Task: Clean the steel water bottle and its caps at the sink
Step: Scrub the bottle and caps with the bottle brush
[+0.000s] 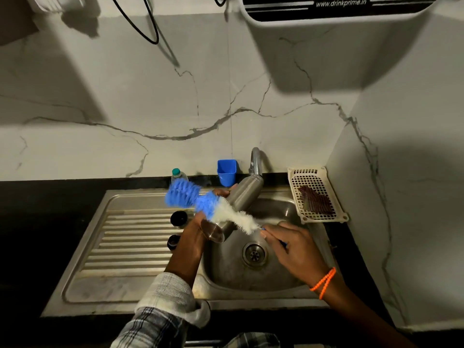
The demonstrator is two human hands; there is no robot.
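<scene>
Closest to us, we are holding the steel water bottle (237, 205) over the sink (251, 277), tilted with its base toward us and its mouth up by the tap (255, 160). Our left hand (194, 237) is wrapping its grip round the lower body near the base, fingers curled on the metal. Our right hand (296, 243) is pinching the thin handle of the bottle brush (208, 204), whose white and blue bristles are lying across the outside of the bottle.

We are judging the bottle to be rigid and fairly light while empty, but its smooth steel will likely be slippery once wet, so gripping the lower body with the whole hand seems the safest hold. The brush bristles look soft and springy, and its slim handle is asking for a firm pinch close to the bristles.

Just beyond the left hand, two dark caps (178, 218) (173, 241) are sitting on the ribbed drainboard (125, 237), apart from the bottle and not yet being handled. Further back on the tabletop (50, 197), a blue cup (226, 172), a small plastic bottle (178, 175) and a white basket (315, 194) are standing against the wall.
</scene>
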